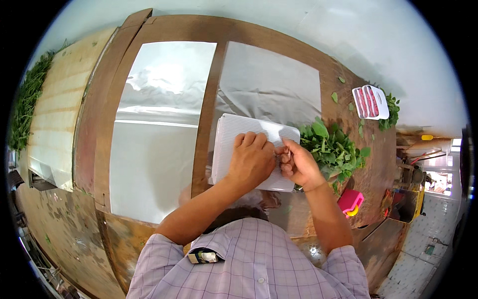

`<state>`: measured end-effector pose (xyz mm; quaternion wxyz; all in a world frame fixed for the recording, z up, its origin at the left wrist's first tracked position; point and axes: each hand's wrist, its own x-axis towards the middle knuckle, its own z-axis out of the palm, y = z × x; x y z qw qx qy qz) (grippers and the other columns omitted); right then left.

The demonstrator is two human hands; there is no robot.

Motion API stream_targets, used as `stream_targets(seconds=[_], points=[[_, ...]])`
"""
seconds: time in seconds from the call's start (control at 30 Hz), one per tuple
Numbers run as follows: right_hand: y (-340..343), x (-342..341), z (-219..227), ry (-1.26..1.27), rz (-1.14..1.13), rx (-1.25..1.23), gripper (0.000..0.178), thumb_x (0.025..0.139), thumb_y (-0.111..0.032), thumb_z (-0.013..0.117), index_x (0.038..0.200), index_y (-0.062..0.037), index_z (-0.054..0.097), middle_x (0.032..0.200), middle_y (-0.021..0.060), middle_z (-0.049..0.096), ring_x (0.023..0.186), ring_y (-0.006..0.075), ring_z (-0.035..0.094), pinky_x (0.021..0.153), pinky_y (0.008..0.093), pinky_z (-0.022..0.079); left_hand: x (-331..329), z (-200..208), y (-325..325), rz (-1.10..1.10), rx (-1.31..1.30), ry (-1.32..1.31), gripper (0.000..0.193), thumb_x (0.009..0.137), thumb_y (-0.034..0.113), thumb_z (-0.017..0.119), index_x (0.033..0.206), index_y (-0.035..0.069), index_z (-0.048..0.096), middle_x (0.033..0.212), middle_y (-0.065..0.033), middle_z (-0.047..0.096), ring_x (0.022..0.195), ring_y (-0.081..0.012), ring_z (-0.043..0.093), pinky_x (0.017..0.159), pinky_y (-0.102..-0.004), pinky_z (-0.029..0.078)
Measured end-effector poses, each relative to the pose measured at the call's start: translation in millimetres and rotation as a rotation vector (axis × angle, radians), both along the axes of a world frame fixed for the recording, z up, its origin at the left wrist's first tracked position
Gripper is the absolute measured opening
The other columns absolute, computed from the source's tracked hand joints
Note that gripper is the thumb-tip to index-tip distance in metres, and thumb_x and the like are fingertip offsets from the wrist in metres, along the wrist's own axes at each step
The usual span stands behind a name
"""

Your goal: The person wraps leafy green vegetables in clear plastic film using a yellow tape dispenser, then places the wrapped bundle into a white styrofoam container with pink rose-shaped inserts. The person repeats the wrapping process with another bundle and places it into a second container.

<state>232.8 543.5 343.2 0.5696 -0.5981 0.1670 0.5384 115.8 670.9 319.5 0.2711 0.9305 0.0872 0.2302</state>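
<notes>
Here, the brown wooden tabletop (378,172) spreads beneath your grip; directly under it lies the white, finely ridged rectangular sheet (266,130), and just rightward, the bushy green leafy bunch (332,153). Your left hand (253,158) rests curled on the sheet, your right hand (298,165) curls beside it; whether either pinches anything, I cannot tell.

Your view was bright overall, cut off by black beyond the round fisheye rim. The left sheet (154,164) threw back strong white glare across its upper half, with a soft shadow low on it, while the right sheet (271,74) looked duller and greyer. At far right, the opening (440,180) was blown out to white. Your left hand (251,157) and right hand (298,163) looked crisp; the table (343,127) had edges that bowed outward, and details near the rim were stretched.
</notes>
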Motion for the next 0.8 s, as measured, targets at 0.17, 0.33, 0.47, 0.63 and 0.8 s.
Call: stream_targets(seconds=[0.17, 0.33, 0.47, 0.63, 0.8], points=[[-7.1, 0.6, -8.6, 0.072, -0.09, 0.219, 0.052, 0.093, -0.054, 0.049, 0.099, -0.0032, 0.06, 0.068, 0.0021, 0.057, 0.048, 0.011, 0.043, 0.04, 0.024, 0.029, 2.6, 6.5, -3.5, 0.032, -0.011, 0.029, 0.023, 0.063, 0.019, 0.07, 0.081, 0.009, 0.059, 0.092, -0.0059, 0.055, 0.093, -0.0267, 0.051, 0.083, -0.0419, 0.037], [-29.3, 5.3, -4.7, -0.249, -0.338, 0.324, 0.054, 0.097, -0.05, 0.042, 0.117, 0.0, 0.051, 0.09, 0.0109, 0.066, 0.054, 0.0128, 0.053, 0.042, 0.0246, 0.036, 3.0, 3.7, -6.0, 0.032, -0.013, -0.018, 0.025, 0.064, 0.017, 0.069, 0.086, 0.009, 0.063, 0.097, -0.0071, 0.058, 0.096, -0.028, 0.052, 0.087, -0.0428, 0.038], [-80.5, -21.7, 5.7, -0.706, -0.344, 0.225, 0.044, 0.1, -0.036, 0.044, 0.119, 0.0027, 0.05, 0.09, 0.0112, 0.066, 0.058, 0.012, 0.06, 0.047, 0.0231, 0.046, 2.6, -0.3, -4.9, -0.023, 0.013, 0.046, 0.025, 0.068, 0.017, 0.069, 0.09, 0.006, 0.062, 0.099, -0.0127, 0.06, 0.099, -0.0331, 0.053, 0.088, -0.0478, 0.039], [-206.3, -64.0, -4.2, -0.946, -0.416, 0.066, 0.031, 0.099, -0.029, 0.051, 0.109, -0.0004, 0.059, 0.084, 0.0047, 0.065, 0.06, 0.0082, 0.057, 0.051, 0.0211, 0.046, 11.6, 12.0, -19.8, 0.088, 0.171, 0.106, 0.028, 0.075, 0.031, 0.072, 0.087, 0.007, 0.063, 0.092, -0.0091, 0.06, 0.092, -0.0298, 0.055, 0.081, -0.0432, 0.041], [-360.2, -73.7, -30.9, -1.094, -0.582, -0.33, 0.023, 0.095, -0.02, 0.056, 0.107, -0.0005, 0.061, 0.081, 0.0038, 0.065, 0.06, 0.0097, 0.057, 0.055, 0.0245, 0.047, 38.2, 9.6, -17.0, 0.153, 0.284, 0.116, 0.034, 0.076, 0.035, 0.071, 0.095, 0.008, 0.063, 0.095, -0.0102, 0.061, 0.095, -0.0306, 0.057, 0.08, -0.0445, 0.045]])
